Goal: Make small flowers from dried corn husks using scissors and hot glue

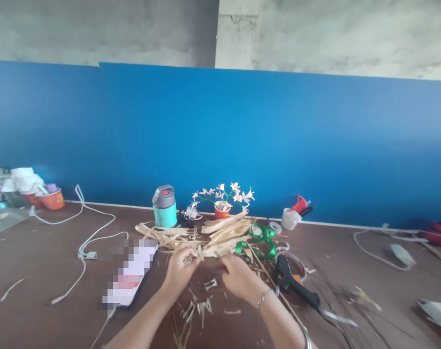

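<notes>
My left hand pinches a small pale flower made of dried husk, its pointed petals spread. Just to the right, my right hand has its fingers curled closed; whatever they hold, if anything, is hidden. A small gap separates the two hands. Behind them lie long strips of dried husk in a loose pile. Between and below the hands, small husk scraps are scattered on the brown table. Farther back, a red paper cup holds green stems with similar pale flowers.
A black glue gun lies right of my right hand, near green ribbon. A phone rests at left, a turquoise flask behind it. White cables trail at left. A blue partition closes the back.
</notes>
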### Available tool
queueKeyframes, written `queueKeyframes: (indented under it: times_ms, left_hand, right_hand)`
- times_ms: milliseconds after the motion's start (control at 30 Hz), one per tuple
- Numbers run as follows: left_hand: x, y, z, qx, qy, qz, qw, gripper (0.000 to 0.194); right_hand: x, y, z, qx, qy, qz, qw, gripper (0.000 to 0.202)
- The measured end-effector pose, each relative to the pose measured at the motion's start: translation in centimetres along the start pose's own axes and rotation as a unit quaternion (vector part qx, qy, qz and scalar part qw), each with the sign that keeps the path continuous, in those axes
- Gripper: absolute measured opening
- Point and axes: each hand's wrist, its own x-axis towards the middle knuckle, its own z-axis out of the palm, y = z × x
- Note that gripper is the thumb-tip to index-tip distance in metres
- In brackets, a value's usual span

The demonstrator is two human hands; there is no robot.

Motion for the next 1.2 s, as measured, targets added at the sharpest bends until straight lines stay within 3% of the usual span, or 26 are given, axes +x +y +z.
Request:
queueKeyframes:
  times_ms: [133, 300, 467, 600, 733, 833, 1000, 1200]
  left_hand:
    - [0.0, -0.4, 0.0, 0.003, 0.024, -0.042, 0.999, 0.009]
    - [0.0, 0.1, -0.5, -0.021, -0.008, -0.101, 0.995, 0.013]
    - [0.2, 0.5, -0.7, -0.049, -0.010, -0.144, 0.988, 0.019]
    - [0.4, 0.6, -1.0, -0.073, 0.007, -0.164, 0.984, 0.022]
    - [0.7, 0.8, -1.5, -0.081, 0.013, -0.160, 0.984, 0.024]
    - [0.9, 0.6, -1.9, -0.084, 0.005, -0.171, 0.982, 0.024]
    - [1.1, -0.4, -2.1, -0.065, 0.020, -0.147, 0.987, 0.022]
    - [1.1, -0.3, -2.1, -0.058, 0.017, -0.146, 0.987, 0.023]
  right_hand:
    - [-0.4, -0.8, 0.7, 0.015, -0.067, -0.013, 0.998, 0.033]
    - [-0.7, -1.5, 1.0, 0.148, -0.154, -0.118, 0.970, 0.041]
    - [-1.0, -1.3, 1.4, 0.059, -0.082, -0.054, 0.993, 0.037]
    - [-2.2, -2.9, 3.3, 0.059, -0.118, -0.035, 0.991, 0.036]
    - [-3.1, -5.3, 5.6, 0.149, -0.127, -0.112, 0.974, 0.034]
    - [-3.0, -5.9, 6.0, 0.173, -0.121, -0.160, 0.964, 0.038]
    - [-2.2, -5.1, 4.7, 0.100, -0.037, -0.116, 0.987, 0.040]
    - [-2.7, -5.2, 4.6, 0.021, -0.055, -0.200, 0.978, 0.043]
